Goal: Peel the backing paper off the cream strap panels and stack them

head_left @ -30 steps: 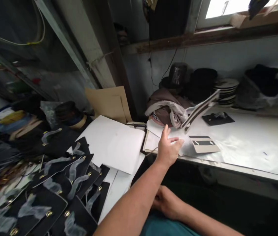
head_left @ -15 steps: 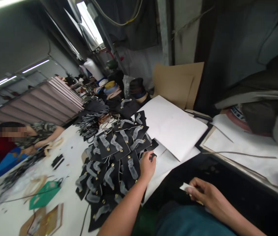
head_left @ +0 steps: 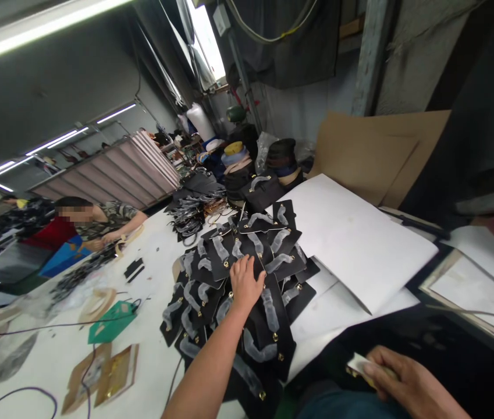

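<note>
The left hand (head_left: 247, 283), fingers loosely spread, covered part of the pile of black panels (head_left: 256, 319) in the middle; contact was unclear. At near right, the right hand (head_left: 397, 375) pinched a small white piece (head_left: 358, 363), partly hidden by its fingers.

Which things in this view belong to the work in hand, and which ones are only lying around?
Seemingly in use:
- small white piece, held in the right hand
- black panels with wrapped handles, at the left hand

Seemingly lying about:
- green box
- opened cardboard box
- brown cardboard sheets
- large white sheet
</note>
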The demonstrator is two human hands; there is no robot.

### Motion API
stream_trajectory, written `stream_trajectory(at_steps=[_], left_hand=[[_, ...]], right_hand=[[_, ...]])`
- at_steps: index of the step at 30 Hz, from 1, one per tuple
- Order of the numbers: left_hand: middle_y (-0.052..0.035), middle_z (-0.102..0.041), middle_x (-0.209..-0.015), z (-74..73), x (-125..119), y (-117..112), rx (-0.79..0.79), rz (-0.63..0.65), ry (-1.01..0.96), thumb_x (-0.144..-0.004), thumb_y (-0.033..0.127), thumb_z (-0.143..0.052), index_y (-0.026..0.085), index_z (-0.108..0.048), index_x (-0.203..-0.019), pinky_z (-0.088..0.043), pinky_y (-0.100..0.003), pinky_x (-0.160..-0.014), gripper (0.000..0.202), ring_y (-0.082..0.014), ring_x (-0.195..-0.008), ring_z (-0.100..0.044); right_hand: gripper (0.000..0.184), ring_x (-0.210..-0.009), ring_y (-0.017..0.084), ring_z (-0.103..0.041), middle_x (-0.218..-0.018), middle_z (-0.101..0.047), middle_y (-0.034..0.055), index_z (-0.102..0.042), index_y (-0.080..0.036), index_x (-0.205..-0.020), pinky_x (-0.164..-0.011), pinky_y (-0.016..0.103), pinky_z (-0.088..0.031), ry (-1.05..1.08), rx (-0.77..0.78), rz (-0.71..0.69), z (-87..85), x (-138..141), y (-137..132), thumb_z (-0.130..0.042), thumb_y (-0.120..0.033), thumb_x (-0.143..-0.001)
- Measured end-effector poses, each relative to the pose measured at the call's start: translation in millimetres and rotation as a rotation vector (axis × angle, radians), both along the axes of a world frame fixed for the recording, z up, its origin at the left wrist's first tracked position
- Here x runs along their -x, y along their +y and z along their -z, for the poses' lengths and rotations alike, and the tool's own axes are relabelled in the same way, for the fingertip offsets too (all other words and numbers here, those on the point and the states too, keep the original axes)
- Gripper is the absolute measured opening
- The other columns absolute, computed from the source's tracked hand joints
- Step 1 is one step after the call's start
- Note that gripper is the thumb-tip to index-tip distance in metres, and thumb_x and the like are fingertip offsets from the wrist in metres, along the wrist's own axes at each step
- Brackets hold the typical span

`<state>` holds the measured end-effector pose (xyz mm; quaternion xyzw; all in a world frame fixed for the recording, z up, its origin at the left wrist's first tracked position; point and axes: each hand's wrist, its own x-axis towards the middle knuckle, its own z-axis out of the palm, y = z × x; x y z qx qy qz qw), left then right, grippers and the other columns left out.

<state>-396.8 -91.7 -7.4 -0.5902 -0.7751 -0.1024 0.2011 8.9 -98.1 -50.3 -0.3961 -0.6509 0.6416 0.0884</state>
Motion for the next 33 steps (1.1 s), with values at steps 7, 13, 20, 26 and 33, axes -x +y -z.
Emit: stream_trajectory(at_steps=[7,13,20,26,33], left_hand=[[-0.018,-0.052,-0.15,-25.8,60.7,-36.9,0.063,0.072,0.095,-0.086,0.027,-0.063,0.011,-0.048,-0.147,-0.025,-0.055,-0.125,0.065,-0.0348,-0.141,-0.043],[-0.0161,-0.051,-0.153,-24.8,84.1,-34.5,0.16,-0.001,0.151,-0.086,0.019,-0.058,0.015,-0.056,-0.143,-0.033,-0.054,-0.12,0.058,-0.035,-0.143,-0.042],[-0.0103,-0.065,-0.141,-58.6,94.1,-9.5,0.079,-0.022,-0.021,-0.091,0.018,-0.049,0.025,-0.072,-0.125,-0.049,-0.05,-0.103,0.042,-0.0324,-0.12,-0.06],[-0.0096,-0.074,-0.124,-133.3,82.8,-11.0,-0.402,-0.096,-0.315,-0.1,0.038,-0.046,0.018,-0.07,-0.126,-0.047,-0.046,-0.107,0.041,-0.0305,-0.118,-0.065],[-0.0072,-0.077,-0.109,-135.1,-63.5,-36.2,-0.463,-0.044,-1.023,-0.092,0.056,-0.064,0.018,-0.073,-0.119,-0.055,-0.036,-0.091,0.048,-0.0267,-0.1,-0.071]], right_hand=[[0.057,-0.072,0.019,-0.054,-0.072,-0.062,0.0007,-0.055,-0.022,-0.074,-0.067,0.025,-0.042,-0.029,0.005,0.041,6.3,11.5,-0.7,-0.046,-0.075,-0.092],[0.055,-0.067,0.018,-0.055,-0.068,-0.061,0.0005,-0.059,-0.022,-0.073,-0.063,0.027,-0.04,0.058,-0.035,0.025,-1.5,30.0,-2.0,-0.051,-0.073,-0.092],[0.06,-0.059,0.017,-0.05,-0.06,-0.056,0.0,-0.061,-0.021,-0.073,-0.059,0.027,-0.039,0.094,0.004,0.1,-17.3,34.0,-1.5,-0.055,-0.078,-0.086],[0.059,-0.06,0.015,-0.051,-0.066,-0.058,0.0001,-0.068,-0.019,-0.084,-0.059,0.026,-0.039,0.212,0.072,0.105,-29.1,27.4,2.9,-0.055,-0.077,-0.088],[0.052,-0.058,0.016,-0.056,-0.062,-0.06,-0.0001,-0.064,-0.02,-0.081,-0.056,0.027,-0.042,0.361,0.071,0.131,-68.8,25.8,11.2,-0.061,-0.071,-0.088]])
